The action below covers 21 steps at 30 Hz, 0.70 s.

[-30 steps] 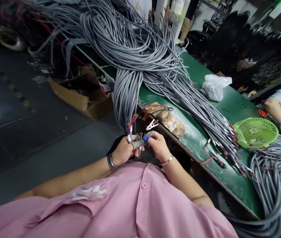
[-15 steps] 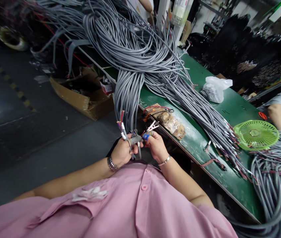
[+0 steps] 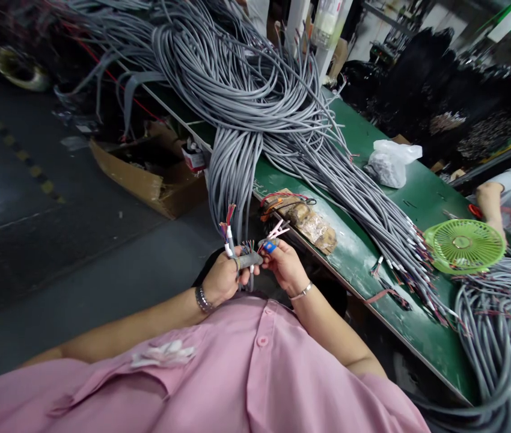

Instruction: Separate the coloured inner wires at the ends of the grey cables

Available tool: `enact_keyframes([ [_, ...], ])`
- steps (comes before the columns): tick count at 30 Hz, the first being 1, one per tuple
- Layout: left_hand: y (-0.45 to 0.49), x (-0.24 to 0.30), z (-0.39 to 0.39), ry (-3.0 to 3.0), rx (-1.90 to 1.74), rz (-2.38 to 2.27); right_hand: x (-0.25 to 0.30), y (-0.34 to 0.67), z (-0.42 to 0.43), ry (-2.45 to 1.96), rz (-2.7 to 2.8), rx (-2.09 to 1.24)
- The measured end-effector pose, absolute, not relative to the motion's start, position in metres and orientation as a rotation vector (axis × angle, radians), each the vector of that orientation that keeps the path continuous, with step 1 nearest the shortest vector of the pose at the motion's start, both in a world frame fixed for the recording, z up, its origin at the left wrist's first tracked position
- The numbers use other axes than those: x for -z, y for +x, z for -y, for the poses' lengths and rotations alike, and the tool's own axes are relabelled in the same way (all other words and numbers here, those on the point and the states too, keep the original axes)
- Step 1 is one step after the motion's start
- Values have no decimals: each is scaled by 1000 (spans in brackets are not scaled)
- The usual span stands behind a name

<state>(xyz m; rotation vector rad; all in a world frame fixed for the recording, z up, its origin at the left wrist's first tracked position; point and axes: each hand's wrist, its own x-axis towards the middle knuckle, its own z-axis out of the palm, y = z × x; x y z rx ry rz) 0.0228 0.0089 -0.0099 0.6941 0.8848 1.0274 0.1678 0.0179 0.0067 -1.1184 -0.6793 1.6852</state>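
Note:
My left hand is closed round the ends of two grey cables, whose stripped coloured wires stick up above my fingers. A taped finger cot covers one left finger. My right hand is close beside it, with fingertips wearing grey and blue cots pinched on the fine coloured wires of one cable end. Both hands are held in front of my pink shirt, just off the edge of the green bench. A thick bundle of grey cables hangs over the bench edge right behind my hands.
A large heap of grey cables covers the bench's far end, with more coils at the right. A taped block, a white plastic bag and a green fan grille lie on the bench. Another person's arm is at right. A cardboard box sits on the floor.
The cable end in my left hand tilted left, then came back upright. My hands stayed together. The other person's arm at right shifted further back.

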Motion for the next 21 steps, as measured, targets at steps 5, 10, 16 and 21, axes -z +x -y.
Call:
enact_keyframes([
  [5, 23, 14, -8, 719, -1041, -915, -11, 171, -11, -1127, 760, -1674],
  [10, 23, 15, -6, 763, -1019, -933, -10, 168, -10, -1208, 849, -1544],
  [16, 25, 5, -8, 686, -1062, -964, -9, 169, -9, -1229, 823, -1521],
  [21, 25, 6, -10, 641, -1100, -965, -9, 169, -5, -1246, 771, -1528],
])
